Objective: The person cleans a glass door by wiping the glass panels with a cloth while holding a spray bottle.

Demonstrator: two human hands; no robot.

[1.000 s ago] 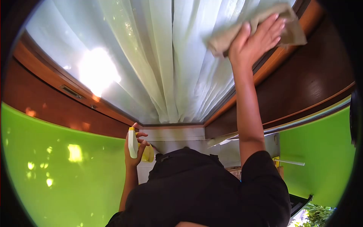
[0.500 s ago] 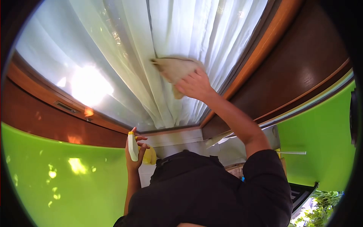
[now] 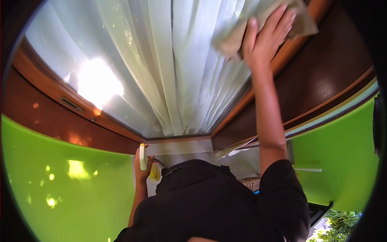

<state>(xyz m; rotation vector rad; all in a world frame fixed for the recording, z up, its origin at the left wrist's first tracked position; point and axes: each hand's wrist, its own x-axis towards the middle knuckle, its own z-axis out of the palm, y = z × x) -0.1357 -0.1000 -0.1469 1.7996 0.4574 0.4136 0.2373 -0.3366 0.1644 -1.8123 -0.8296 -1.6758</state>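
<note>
My right hand (image 3: 268, 40) lies spread on a tan cloth (image 3: 303, 20), pressing it against the glass pane (image 3: 133, 117) near its right edge. Part of the cloth overlaps the wooden frame and its left end is blurred. White curtains (image 3: 161, 64) hang behind the glass. Low on the left, my left hand (image 3: 143, 171) is wrapped round a spray bottle with a white and yellow trigger head (image 3: 143, 157). The bottle's yellow body (image 3: 155, 172) shows partly behind the fingers.
A brown wooden frame (image 3: 72, 105) borders the glass, with bright green walls (image 3: 80, 181) on both sides. A white stick-like handle (image 3: 308, 170) juts out at the right. Green plants (image 3: 342, 226) show at the lower right. Sun glare covers part of the glass.
My right hand swept left and down to the middle of the glass with the cloth, then back to the upper right. My left hand still holds the bottle, its fingers now closer in.
</note>
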